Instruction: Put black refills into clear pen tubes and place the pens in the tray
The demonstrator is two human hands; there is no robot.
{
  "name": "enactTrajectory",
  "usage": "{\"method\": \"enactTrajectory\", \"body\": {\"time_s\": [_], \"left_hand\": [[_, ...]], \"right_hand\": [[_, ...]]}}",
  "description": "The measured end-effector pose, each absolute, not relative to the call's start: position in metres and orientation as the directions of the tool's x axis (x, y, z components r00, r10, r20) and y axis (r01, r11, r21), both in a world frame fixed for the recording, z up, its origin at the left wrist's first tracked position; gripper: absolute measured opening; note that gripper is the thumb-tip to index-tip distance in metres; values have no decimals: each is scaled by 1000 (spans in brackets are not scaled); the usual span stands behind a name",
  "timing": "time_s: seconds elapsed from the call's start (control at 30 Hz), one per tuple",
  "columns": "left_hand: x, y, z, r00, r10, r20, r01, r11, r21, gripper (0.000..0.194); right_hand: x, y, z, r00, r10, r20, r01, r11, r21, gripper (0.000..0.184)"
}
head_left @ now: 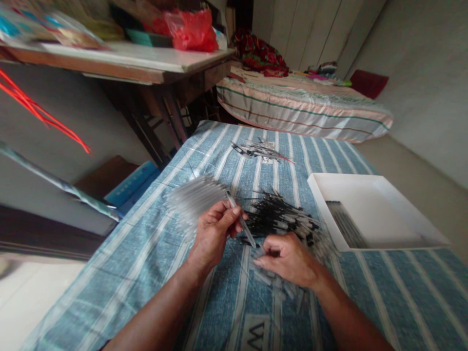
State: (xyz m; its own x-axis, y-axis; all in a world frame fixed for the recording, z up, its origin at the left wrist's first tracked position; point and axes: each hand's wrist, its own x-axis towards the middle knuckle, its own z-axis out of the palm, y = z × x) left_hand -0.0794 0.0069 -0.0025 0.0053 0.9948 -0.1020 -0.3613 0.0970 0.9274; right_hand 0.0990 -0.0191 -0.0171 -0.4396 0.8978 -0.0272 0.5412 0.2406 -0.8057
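Note:
My left hand (pixel 214 231) is closed on a clear pen (pixel 247 231), thumb on top, the pen slanting down to the right. At its lower end, my right hand (pixel 290 258) pinches a small clear pen cap (pixel 259 251); whether the cap touches the pen I cannot tell. Under and beside the right hand lie loose clear caps (pixel 283 286). A heap of black-tipped pen parts (pixel 276 214) sits just beyond both hands. Left of it, clear pen barrels (pixel 195 197) lie side by side, partly behind my left hand.
An open white box (pixel 387 204) stands at the right, with a row of pens (pixel 345 224) along its left side. Farther back lies a small pile of thin parts (pixel 261 150). Striped cloth (pixel 146 253) covers the table. A higher table (pixel 139 61) stands at the left.

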Motion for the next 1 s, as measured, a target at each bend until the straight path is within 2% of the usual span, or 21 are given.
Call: {"method": "enactTrajectory", "body": {"time_s": [0.27, 0.67, 0.73, 0.87, 1.0], "left_hand": [[-77, 6, -3, 16, 995, -96, -371, 95, 924, 15], [-76, 5, -7, 68, 994, -82, -314, 99, 944, 15], [-76, 4, -8, 95, 992, -79, -300, 104, 948, 15], [-77, 5, -9, 98, 992, -80, -313, 107, 944, 16], [-77, 5, -8, 69, 995, -71, -327, 90, 941, 15]], "right_hand": [[95, -21, -20, -438, 898, -41, 522, 217, -825, 20], [95, -19, -21, -417, 908, 37, 470, 250, -847, 24], [95, -19, -24, -408, 913, 23, 430, 214, -877, 24], [95, -21, -28, -384, 920, -83, 267, 25, -963, 20], [92, -22, -30, -308, 949, -64, 186, -5, -982, 17]]}}
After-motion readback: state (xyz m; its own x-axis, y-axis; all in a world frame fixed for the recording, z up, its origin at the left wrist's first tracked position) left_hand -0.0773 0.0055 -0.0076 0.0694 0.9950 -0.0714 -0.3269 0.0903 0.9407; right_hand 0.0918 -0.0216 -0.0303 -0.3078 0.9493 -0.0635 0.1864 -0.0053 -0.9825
